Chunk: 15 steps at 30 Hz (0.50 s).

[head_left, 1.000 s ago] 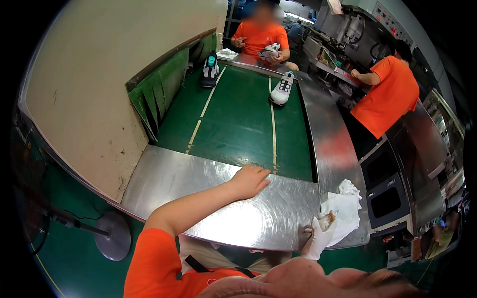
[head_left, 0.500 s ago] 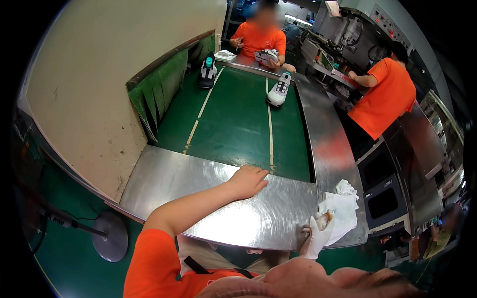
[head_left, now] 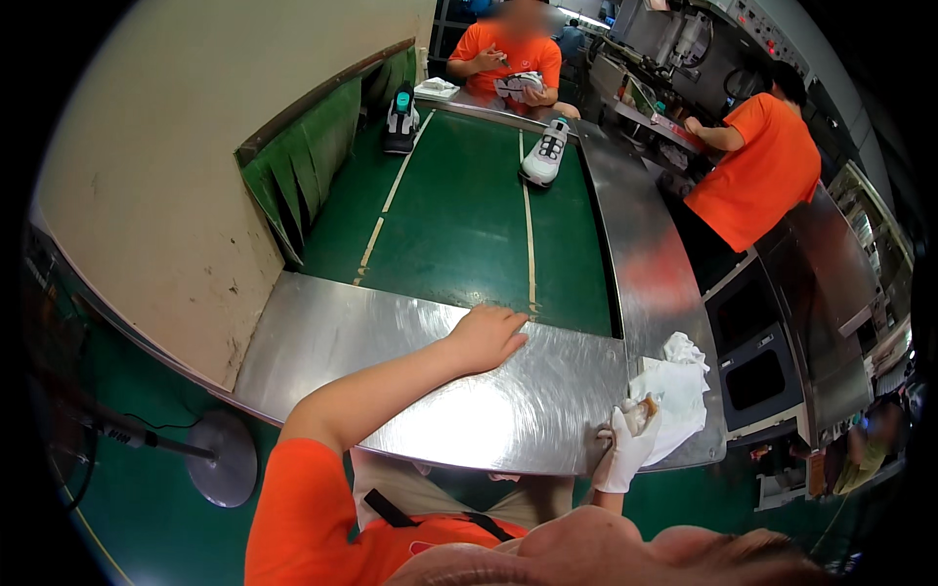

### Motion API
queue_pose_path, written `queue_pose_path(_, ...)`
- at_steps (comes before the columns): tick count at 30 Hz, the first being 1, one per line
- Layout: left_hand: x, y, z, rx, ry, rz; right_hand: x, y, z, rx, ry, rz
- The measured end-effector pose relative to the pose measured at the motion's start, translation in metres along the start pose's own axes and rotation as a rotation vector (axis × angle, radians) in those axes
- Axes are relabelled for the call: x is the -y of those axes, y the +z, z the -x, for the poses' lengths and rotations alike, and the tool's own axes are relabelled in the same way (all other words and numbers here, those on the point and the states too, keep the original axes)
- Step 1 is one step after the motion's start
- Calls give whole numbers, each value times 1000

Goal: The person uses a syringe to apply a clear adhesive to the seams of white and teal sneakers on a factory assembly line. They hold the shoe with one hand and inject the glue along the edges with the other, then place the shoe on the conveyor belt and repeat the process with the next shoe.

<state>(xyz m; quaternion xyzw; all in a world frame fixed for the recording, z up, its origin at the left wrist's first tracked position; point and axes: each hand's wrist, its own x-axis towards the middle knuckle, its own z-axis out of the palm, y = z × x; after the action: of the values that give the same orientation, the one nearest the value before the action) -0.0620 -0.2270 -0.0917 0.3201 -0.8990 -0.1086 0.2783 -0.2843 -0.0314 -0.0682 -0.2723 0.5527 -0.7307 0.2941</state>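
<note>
My bare left hand [head_left: 487, 338] lies palm down on the metal table [head_left: 391, 322], fingers stretched toward the edge of the green belt [head_left: 454, 234]. It holds nothing. At the lower right, my right hand [head_left: 623, 451] wears a white glove. Its fingers curl around a small brownish and whitish thing [head_left: 641, 414] whose kind I cannot make out. That hand is beside a white cloth [head_left: 676, 396] on the table. Farther off on the belt stand a white-and-black sneaker [head_left: 545, 153] at the right and a black-and-white sneaker [head_left: 401, 122] with a teal patch at the left.
Beyond the belt, a person in orange [head_left: 503, 59] holds another sneaker [head_left: 518, 85]. A second person [head_left: 752, 171] works at a machine on the right. Green flaps [head_left: 303, 156] hang along the left wall. A round stand base [head_left: 222, 459] is on the floor.
The view has tilted slightly, so the scene sits higher in the picture. The person across the belt has raised one hand. My hands keep their places on the table.
</note>
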Motion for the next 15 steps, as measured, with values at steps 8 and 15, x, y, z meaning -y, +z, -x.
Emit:
queue_pose_path(8, 0, 0, 0, 4, -5, 5, 0, -1, 0, 12, -4, 5)
queue_pose_path(15, 2, -2, 3, -36, 15, 4, 0, 3, 1, 22, -4, 4)
